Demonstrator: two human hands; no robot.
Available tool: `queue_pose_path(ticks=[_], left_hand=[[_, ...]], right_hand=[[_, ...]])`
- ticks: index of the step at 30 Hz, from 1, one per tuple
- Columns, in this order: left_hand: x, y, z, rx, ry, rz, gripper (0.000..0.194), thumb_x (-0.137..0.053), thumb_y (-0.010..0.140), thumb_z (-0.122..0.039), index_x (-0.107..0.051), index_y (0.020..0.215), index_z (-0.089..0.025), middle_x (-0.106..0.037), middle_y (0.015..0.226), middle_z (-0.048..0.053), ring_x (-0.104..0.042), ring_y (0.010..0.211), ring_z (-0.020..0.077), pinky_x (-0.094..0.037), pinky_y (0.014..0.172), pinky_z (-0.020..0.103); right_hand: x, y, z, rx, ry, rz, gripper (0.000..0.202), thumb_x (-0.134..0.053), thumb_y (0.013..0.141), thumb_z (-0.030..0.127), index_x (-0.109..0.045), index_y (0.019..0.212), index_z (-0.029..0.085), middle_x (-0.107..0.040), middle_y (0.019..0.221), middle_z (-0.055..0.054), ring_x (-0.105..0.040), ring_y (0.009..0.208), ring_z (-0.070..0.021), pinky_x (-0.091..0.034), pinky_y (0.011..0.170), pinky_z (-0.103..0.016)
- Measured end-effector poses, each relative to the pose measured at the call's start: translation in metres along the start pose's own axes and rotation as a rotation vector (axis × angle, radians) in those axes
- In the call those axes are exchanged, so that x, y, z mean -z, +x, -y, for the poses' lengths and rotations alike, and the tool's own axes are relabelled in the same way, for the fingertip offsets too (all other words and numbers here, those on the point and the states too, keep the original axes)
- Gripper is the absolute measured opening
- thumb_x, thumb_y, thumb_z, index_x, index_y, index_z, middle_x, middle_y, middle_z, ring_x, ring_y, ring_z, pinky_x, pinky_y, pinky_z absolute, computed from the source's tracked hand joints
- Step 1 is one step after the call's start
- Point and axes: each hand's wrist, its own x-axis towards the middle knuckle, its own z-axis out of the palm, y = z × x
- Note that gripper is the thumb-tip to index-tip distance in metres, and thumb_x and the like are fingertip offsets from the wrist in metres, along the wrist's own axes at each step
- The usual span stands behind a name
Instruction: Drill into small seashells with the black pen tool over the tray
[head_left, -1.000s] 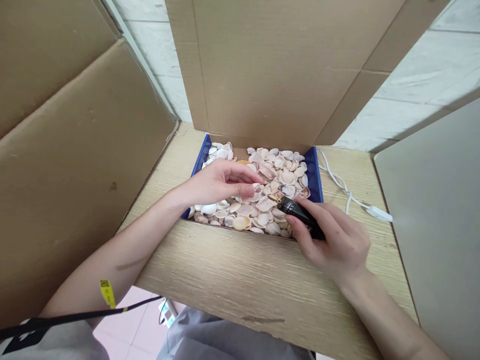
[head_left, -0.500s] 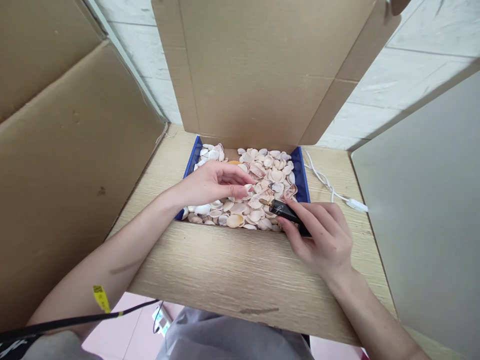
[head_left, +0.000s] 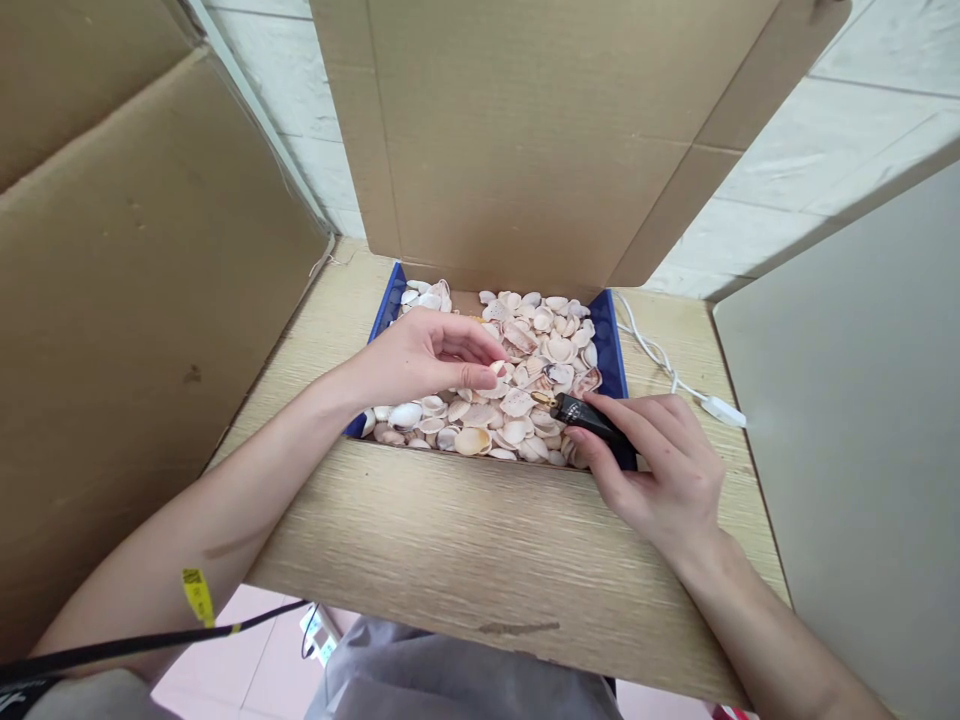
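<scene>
Between the thumb and fingers of my left hand (head_left: 431, 352) is a small pale seashell (head_left: 498, 369), mostly covered by the fingertips. My right hand (head_left: 660, 460) grips a black pen-like mini drill (head_left: 592, 424) with a brass-coloured chuck at its front. The chuck points left toward the held shell; a thin bit seems to reach toward it, but I cannot tell whether they touch. Both hands are above a shallow box (head_left: 613, 345) with blue sides. Many loose white, pink and tan seashells (head_left: 472, 441) fill it.
The box's cardboard lid (head_left: 517, 130) stands raised at the back. A white cable with an inline switch (head_left: 723, 410) lies right of the box on the wooden table (head_left: 420, 530). Cardboard (head_left: 135, 270) walls the left side, a grey panel (head_left: 855, 390) the right. A black cable (head_left: 150, 645) crosses lower left.
My right hand with the mini drill has shifted slightly right, widening the gap between chuck and held shell. My left hand stays nearly in place. The view has moved a little.
</scene>
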Motion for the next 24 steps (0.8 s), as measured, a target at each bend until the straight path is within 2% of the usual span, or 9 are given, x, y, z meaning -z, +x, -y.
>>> queue_pose_path(ticks=[5, 10, 15, 20, 24], left_hand=[[0.001, -0.001, -0.002, 0.062, 0.068, 0.116, 0.015, -0.075, 0.075, -0.016, -0.074, 0.089, -0.016, -0.075, 0.082, 0.001, -0.069, 0.076, 0.0105, -0.056, 0.072, 0.021], [0.001, -0.003, -0.002, 0.111, 0.017, 0.131, 0.014, -0.078, 0.072, -0.017, -0.075, 0.085, -0.016, -0.075, 0.078, 0.001, -0.069, 0.072, 0.0103, -0.055, 0.068, 0.020], [0.001, -0.003, -0.003, 0.155, -0.022, 0.141, 0.014, -0.081, 0.068, -0.016, -0.076, 0.081, -0.016, -0.075, 0.073, 0.001, -0.069, 0.067, 0.0112, -0.056, 0.065, 0.021], [-0.001, -0.004, -0.007, 0.201, -0.078, 0.205, 0.014, -0.082, 0.066, -0.012, -0.077, 0.078, -0.017, -0.076, 0.071, 0.001, -0.070, 0.065, 0.0114, -0.057, 0.064, 0.019], [-0.001, -0.005, -0.010, 0.207, -0.133, 0.214, 0.017, -0.085, 0.062, -0.012, -0.078, 0.076, -0.019, -0.076, 0.071, 0.001, -0.072, 0.066, 0.0135, -0.059, 0.068, 0.022]], right_hand=[[-0.003, -0.002, -0.001, -0.024, 0.034, 0.009, 0.031, -0.074, 0.079, 0.017, -0.066, 0.109, 0.016, -0.070, 0.088, -0.008, -0.064, 0.072, -0.0175, -0.053, 0.063, -0.032], [0.000, -0.002, 0.000, 0.012, 0.033, 0.007, 0.034, -0.075, 0.078, 0.015, -0.065, 0.111, 0.016, -0.070, 0.088, -0.009, -0.064, 0.071, -0.0178, -0.053, 0.062, -0.032], [0.006, 0.002, -0.001, 0.098, -0.084, -0.045, 0.039, -0.076, 0.076, 0.012, -0.065, 0.112, 0.019, -0.071, 0.089, -0.008, -0.065, 0.075, -0.0200, -0.053, 0.065, -0.035], [0.009, 0.002, -0.002, 0.099, -0.115, -0.070, 0.043, -0.076, 0.076, 0.012, -0.064, 0.116, 0.023, -0.072, 0.095, -0.008, -0.067, 0.083, -0.0220, -0.055, 0.072, -0.037], [0.006, 0.000, -0.002, 0.065, -0.066, -0.039, 0.046, -0.074, 0.080, 0.018, -0.060, 0.124, 0.023, -0.071, 0.095, -0.008, -0.067, 0.081, -0.0215, -0.055, 0.070, -0.036]])
